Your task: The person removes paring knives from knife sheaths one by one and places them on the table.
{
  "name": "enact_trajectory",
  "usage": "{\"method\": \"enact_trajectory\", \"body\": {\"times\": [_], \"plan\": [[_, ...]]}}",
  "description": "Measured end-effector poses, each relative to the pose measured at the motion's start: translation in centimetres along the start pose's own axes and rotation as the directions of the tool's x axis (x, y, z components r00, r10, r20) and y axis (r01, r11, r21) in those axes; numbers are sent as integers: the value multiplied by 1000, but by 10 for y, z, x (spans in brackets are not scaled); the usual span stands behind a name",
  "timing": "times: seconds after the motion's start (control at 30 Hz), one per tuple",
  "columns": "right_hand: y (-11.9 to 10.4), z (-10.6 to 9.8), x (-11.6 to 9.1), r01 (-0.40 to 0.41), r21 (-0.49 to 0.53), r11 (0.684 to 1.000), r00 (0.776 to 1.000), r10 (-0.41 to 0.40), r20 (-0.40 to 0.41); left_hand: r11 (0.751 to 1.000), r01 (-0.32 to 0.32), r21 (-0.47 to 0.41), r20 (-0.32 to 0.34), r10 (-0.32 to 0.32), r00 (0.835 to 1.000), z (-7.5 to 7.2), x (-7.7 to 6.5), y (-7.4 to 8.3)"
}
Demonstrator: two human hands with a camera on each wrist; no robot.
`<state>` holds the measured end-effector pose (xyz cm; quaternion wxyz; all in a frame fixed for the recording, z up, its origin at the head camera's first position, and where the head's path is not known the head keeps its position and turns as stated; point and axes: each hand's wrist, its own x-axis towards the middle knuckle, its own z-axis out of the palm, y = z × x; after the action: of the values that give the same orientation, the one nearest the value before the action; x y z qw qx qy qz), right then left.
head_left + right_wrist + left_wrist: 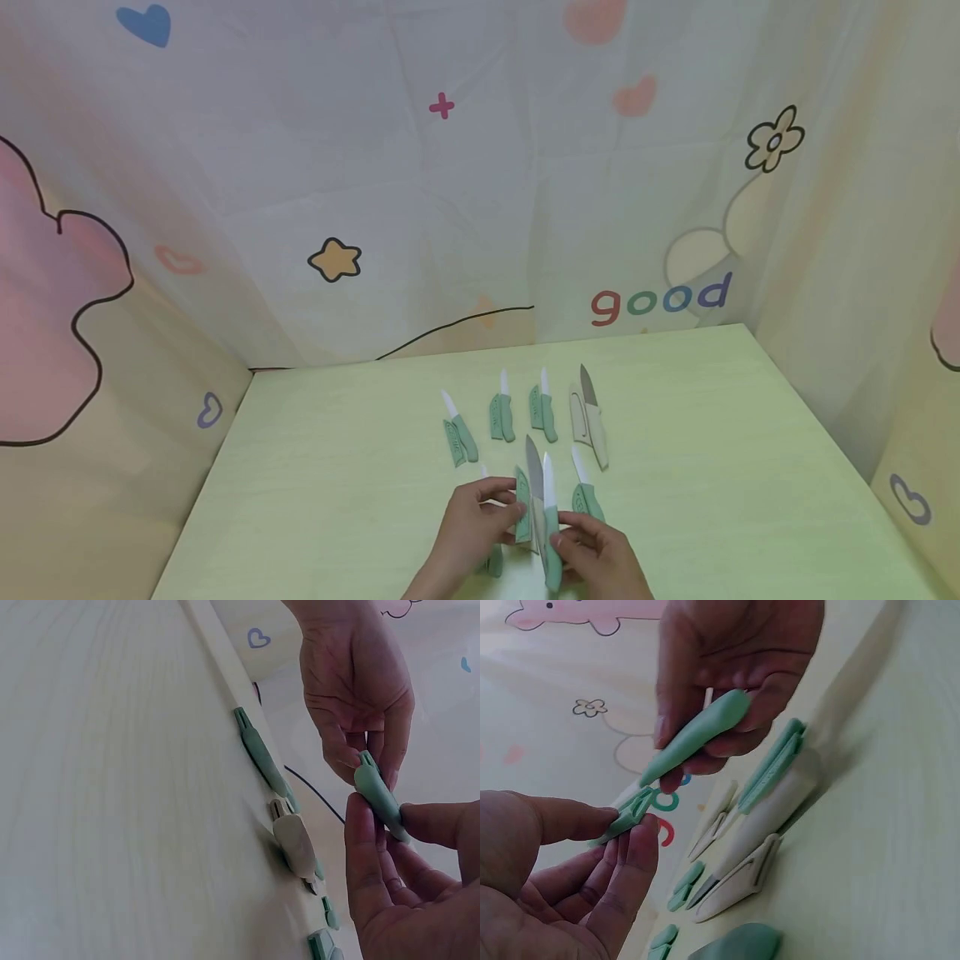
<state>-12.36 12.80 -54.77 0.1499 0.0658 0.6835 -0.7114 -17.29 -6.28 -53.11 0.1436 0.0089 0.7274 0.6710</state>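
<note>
Over the near middle of the table, my left hand (474,521) pinches a green knife sheath (522,512) between thumb and fingers. My right hand (603,557) grips the green handle of a small paring knife (552,546), its white blade pointing away from me. In the left wrist view, the blade side of the knife (697,739) meets the sheath (630,814), overlapping it there. Below the hands lies a larger knife with a grey metal blade (534,462), its handle partly hidden.
Green paring knives (465,437), several with white blades, lie beside their sheaths on the pale green table (322,475). A beige-handled knife (596,429) and its beige sheath (578,414) lie at the back right. Another green knife (589,497) is close to the right hand. A printed curtain (480,183) hangs behind.
</note>
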Motion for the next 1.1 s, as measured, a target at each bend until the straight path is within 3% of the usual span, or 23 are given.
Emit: {"method": "enact_trajectory", "body": {"times": [0.23, 0.3, 0.47, 0.53, 0.77, 1.1], "plan": [[-4, -2, 1, -9, -20, 1000, 1000, 8, -25, 1000, 4, -23, 42, -3, 999, 9, -5, -9], [-5, -1, 1, -5, -15, 1000, 1000, 4, -27, 999, 19, -34, 51, -17, 999, 11, -10, -3], [-8, 0, 0, 19, -8, 1000, 999, -19, -45, 998, 33, -60, 69, -29, 997, 17, -14, -7], [-9, 0, 0, 25, -7, 1000, 998, -25, -50, 996, 38, -76, 77, -32, 997, 18, -12, -16], [-8, -1, 1, 27, 2, 1000, 999, -27, -41, 993, 39, -107, 96, -29, 995, 20, -13, -20], [-5, -1, 3, 21, 7, 1000, 1000, -21, 1, 995, 54, -87, 86, -46, 995, 17, -14, -17]]}}
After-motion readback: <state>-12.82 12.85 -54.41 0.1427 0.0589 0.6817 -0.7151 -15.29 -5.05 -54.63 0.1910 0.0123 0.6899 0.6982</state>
